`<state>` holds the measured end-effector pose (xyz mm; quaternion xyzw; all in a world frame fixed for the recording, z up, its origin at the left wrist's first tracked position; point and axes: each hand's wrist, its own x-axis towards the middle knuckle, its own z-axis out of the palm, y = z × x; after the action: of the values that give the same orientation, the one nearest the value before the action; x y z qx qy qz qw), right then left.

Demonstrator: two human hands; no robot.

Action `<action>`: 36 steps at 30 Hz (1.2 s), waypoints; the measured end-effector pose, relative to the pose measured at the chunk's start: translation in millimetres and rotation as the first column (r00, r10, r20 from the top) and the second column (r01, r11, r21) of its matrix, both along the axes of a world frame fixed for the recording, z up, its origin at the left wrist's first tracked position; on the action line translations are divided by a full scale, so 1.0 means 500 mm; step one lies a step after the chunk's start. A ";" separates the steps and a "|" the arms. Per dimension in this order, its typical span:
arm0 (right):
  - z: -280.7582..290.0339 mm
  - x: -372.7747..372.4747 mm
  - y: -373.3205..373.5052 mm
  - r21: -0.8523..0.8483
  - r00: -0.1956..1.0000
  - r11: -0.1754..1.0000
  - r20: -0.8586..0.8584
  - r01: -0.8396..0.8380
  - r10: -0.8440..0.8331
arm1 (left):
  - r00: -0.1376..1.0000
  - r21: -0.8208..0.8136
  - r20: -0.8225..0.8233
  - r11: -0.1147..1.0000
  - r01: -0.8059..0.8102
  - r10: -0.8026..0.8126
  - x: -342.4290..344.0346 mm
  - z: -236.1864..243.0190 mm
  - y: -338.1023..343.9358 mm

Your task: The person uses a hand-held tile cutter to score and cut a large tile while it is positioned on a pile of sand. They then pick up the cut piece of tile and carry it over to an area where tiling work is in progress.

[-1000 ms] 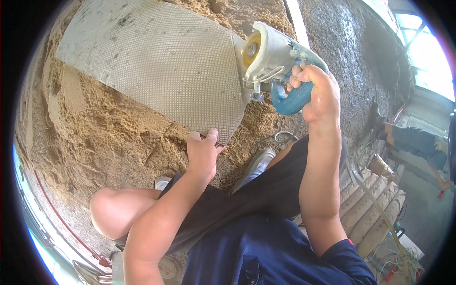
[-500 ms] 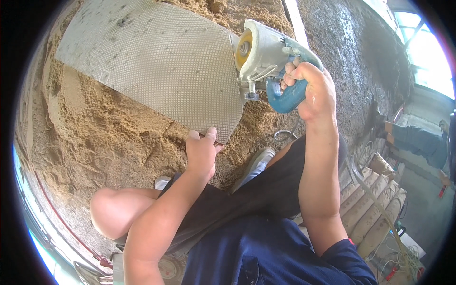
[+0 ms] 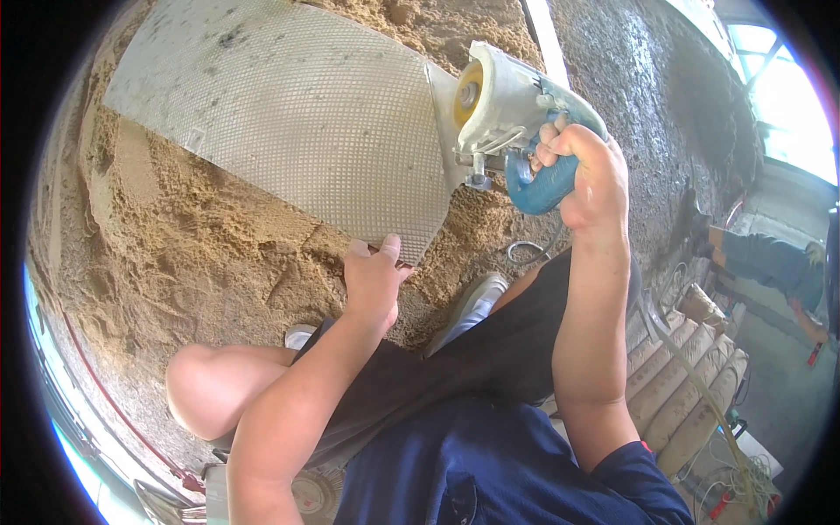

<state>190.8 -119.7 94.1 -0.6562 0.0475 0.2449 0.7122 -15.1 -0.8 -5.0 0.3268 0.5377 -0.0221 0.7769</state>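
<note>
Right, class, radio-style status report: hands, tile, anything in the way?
Left hand at near corner of tile. Right hand gripping power saw at tile's right end. Sand along tile's edges; underside hidden.

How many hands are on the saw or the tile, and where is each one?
2: the left hand on the tile, at its near corner; the right hand around the handle of the saw. No others show there.
</note>
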 end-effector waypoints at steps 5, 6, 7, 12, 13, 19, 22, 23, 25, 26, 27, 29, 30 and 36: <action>-0.003 0.001 0.013 0.014 0.998 0.998 0.025 -0.060 0.060 | 0.999 0.022 0.038 0.999 -0.029 0.028 -0.003 -0.007 -0.001; -0.001 -0.001 0.016 0.014 0.998 0.998 0.025 -0.058 0.058 | 1.000 0.023 0.017 0.999 -0.026 0.026 -0.001 -0.003 -0.001; 0.001 -0.002 0.018 0.024 0.998 0.998 0.010 -0.065 0.065 | 1.000 0.024 -0.005 0.999 -0.024 0.024 0.001 0.000 0.000; 0.003 -0.002 0.014 0.012 0.998 0.998 -0.027 -0.055 0.056 | 1.000 0.030 -0.020 0.999 -0.018 0.019 0.003 0.006 0.000; 0.002 -0.001 0.010 -0.008 0.999 0.999 -0.030 -0.044 0.044 | 1.000 0.029 -0.013 0.999 -0.023 0.024 0.004 0.007 -0.001; 0.013 -0.006 0.005 -0.034 1.000 0.999 -0.004 -0.009 0.008 | 0.999 0.025 -0.027 1.000 -0.018 0.018 0.003 0.011 0.003; 0.014 0.000 -0.001 -0.018 1.000 1.000 0.008 -0.015 0.015 | 0.999 0.022 0.018 0.999 -0.041 0.040 0.005 0.015 0.001; 0.014 0.001 -0.003 -0.008 1.000 1.000 0.014 -0.017 0.017 | 0.999 0.021 0.019 0.999 -0.039 0.038 0.005 0.014 0.000; -0.001 0.009 -0.003 0.001 0.999 1.000 0.037 -0.030 0.030 | 0.999 0.023 0.010 0.999 -0.035 0.034 0.006 0.009 -0.003; -0.006 0.011 0.002 0.014 0.997 0.999 0.059 -0.047 0.046 | 0.999 0.025 0.010 0.999 -0.033 0.033 0.003 0.003 -0.002; -0.008 0.013 0.007 0.016 0.997 0.999 0.059 -0.045 0.044 | 0.999 0.024 0.001 0.999 -0.033 0.033 -0.001 -0.005 -0.001; -0.009 0.015 0.019 0.039 0.995 0.996 0.060 -0.082 0.079 | 0.999 0.023 -0.008 0.999 -0.032 0.032 -0.002 -0.006 -0.001; -0.007 0.014 0.024 0.022 0.994 0.997 0.073 -0.078 0.076 | 1.000 0.008 -0.007 1.000 -0.022 0.022 0.001 0.000 0.000; -0.002 0.016 0.036 -0.006 0.995 0.996 0.051 -0.087 0.087 | 1.000 -0.017 -0.016 1.000 0.000 -0.001 0.005 0.010 0.003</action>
<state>198.8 -101.7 93.0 -0.6649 0.0011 0.2588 0.7006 -12.4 0.4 -0.1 0.3203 0.5435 -0.0293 0.7753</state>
